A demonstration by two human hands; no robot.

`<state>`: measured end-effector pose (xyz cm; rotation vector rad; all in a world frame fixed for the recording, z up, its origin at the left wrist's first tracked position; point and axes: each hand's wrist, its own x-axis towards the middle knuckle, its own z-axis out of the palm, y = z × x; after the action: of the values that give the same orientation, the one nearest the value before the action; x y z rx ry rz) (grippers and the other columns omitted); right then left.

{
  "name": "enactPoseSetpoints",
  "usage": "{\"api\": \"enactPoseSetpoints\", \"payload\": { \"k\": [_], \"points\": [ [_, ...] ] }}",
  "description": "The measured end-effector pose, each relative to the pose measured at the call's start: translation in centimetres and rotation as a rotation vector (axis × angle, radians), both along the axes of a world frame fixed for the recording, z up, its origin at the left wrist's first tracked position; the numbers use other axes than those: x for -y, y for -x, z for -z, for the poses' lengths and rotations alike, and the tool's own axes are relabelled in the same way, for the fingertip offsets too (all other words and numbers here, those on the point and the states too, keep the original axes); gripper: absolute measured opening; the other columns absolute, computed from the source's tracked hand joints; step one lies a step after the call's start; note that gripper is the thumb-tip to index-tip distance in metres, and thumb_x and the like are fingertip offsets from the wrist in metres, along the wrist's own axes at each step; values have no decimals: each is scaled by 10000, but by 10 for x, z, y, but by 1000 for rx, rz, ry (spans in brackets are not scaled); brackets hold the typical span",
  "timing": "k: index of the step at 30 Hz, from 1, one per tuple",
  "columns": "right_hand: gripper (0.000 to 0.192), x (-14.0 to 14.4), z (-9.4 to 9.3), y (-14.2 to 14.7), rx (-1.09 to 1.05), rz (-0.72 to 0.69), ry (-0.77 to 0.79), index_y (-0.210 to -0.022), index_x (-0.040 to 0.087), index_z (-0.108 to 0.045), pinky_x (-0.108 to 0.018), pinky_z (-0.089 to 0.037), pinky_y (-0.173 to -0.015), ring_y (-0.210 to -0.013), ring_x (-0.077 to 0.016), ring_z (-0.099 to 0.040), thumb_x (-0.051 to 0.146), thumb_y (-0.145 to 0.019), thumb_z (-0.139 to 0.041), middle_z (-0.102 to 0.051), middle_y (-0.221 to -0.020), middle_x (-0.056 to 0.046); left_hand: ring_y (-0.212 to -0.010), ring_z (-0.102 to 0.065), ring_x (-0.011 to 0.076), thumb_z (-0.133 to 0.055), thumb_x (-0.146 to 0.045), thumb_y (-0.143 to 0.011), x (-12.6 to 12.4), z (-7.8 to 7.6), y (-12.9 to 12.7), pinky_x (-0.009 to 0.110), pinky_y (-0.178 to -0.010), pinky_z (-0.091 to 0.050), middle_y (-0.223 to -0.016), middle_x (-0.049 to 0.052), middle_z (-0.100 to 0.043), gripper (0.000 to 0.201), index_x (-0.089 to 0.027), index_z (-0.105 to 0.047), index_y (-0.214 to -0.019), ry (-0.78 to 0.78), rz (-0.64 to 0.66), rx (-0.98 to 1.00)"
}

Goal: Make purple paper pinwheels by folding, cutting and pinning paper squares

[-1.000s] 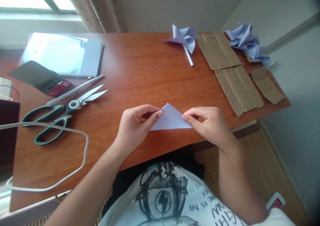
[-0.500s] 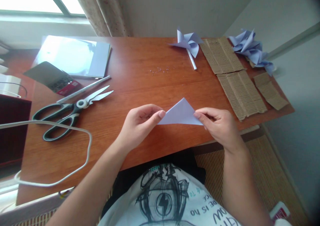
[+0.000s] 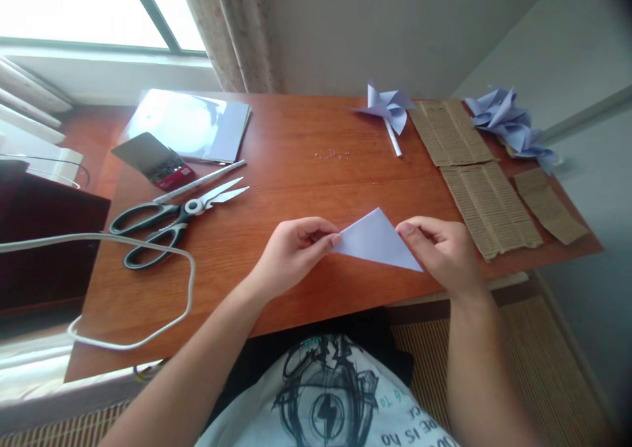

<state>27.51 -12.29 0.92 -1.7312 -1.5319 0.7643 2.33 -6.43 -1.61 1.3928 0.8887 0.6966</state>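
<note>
Head view: my left hand and right hand pinch opposite ends of the folded paper triangle just above the desk, its long edge running hand to hand, apex pointing away from me.

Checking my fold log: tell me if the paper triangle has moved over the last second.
Yes, slightly: the paper triangle turned clockwise, its right corner now nearer the table's near edge.

matt paper triangle, glossy wood table, ribbed cardboard
</note>
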Motion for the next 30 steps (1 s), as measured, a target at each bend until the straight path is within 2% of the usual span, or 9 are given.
{"api": "enactPoseSetpoints", "payload": {
  "k": [4,8,14,18,21,24,27,30],
  "points": [
    [243,-12,-3,9,-65,-97,35,-894,204,-749,-250,-420,-554,-655,-153,-603,430,-919,-664,-694,-743,-7,-728,-578,132,-675,-337,-905,1,0,1,222,-659,-458,-798,28,-675,208,-135,-723,-889,30,64,33],
    [191,-17,-3,19,-148,-154,7,-790,211,-736,-239,-417,-539,-620,-135,-585,354,-907,-690,-676,-703,9,-714,-572,128,-686,-339,-897,0,0,0,221,-649,-450,-784,25,-668,208,-136,-719,-868,35,43,36],
    [149,-18,12,25,-349,28,-116,-759,225,-754,-239,-420,-542,-612,-129,-560,337,-857,-758,-661,-674,15,-715,-598,135,-692,-418,-888,-5,-5,2,223,-666,-460,-761,16,-676,276,-149,-699,-829,80,-147,100],
    [156,-18,25,33,-546,171,-149,-757,222,-755,-230,-363,-486,-539,-107,-473,361,-822,-787,-586,-598,30,-799,-642,150,-727,-421,-866,-6,-8,4,228,-728,-487,-874,39,-725,286,-160,-716,-980,90,-227,178],
    [183,-18,30,45,-618,205,-146,-773,222,-755,-232,-341,-472,-504,-102,-433,393,-839,-763,-523,-546,44,-861,-671,160,-761,-405,-842,-4,-8,2,223,-728,-499,-971,47,-745,355,-188,-686,-1113,196,-186,319],
    [193,-19,33,55,-634,175,-125,-804,221,-761,-238,-369,-488,-514,-109,-468,409,-848,-754,-538,-548,42,-865,-690,181,-770,-388,-834,-1,-5,-4,247,-743,-518,-999,71,-762,344,-164,-706,-1086,253,-48,333],
    [199,-19,37,60,-622,123,-97,-816,215,-755,-239,-388,-499,-517,-108,-500,409,-858,-748,-567,-561,40,-937,-702,220,-752,-371,-847,-1,0,-5,312,-874,-535,-1036,84,-771,291,-143,-730,-1026,212,27,273],
    [227,-21,41,56,-588,95,-63,-806,202,-732,-238,-392,-513,-526,-108,-508,415,-882,-716,-564,-567,42,-958,-702,238,-691,-414,-884,-5,1,12,337,-882,-535,-1024,66,-769,283,-170,-725,-1022,61,-62,93]
  ]
}}
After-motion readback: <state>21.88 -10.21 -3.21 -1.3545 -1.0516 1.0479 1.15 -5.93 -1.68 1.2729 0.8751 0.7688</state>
